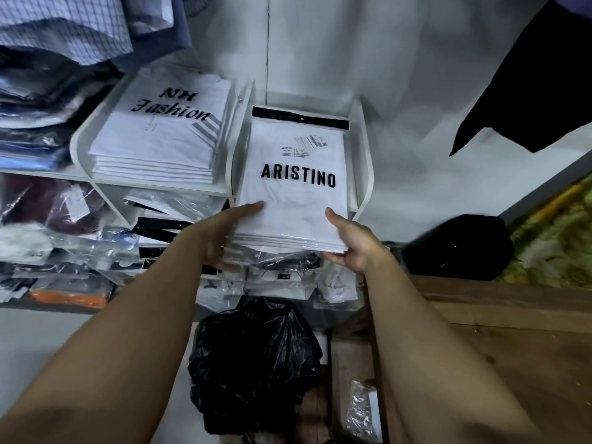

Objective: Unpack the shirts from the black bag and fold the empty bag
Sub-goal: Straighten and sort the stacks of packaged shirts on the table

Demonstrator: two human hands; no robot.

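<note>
1. Head view: The left hand (224, 238) holds the near left corner of the shirt stack (294, 200). Its thumb lies on top and its fingers go under the stack, where they are hidden.
2. The right hand (349, 241) holds the near right corner of the same stack. Its thumb is on top and its fingers curl under the edge.
3. The shirt stack is made of white shirts in clear wrap. The top one says ARISTINO in big black letters.
4. The far end of the stack is inside the right box of the white shelf (363, 155), between its two side walls. The near end sticks out past the front of the shelf, in the hands.
5. The left box of the shelf holds the NH Fashion stack (160, 136), which is also white shirts.
6. The black bag (256, 363) is low down, between the two arms. It is crumpled and not folded. I cannot tell if anything is inside it.
7. More packed clothes (64, 251) lie in a messy heap on the lower shelf to the left.
8. A wooden top (512, 347) is under the right arm.
</note>
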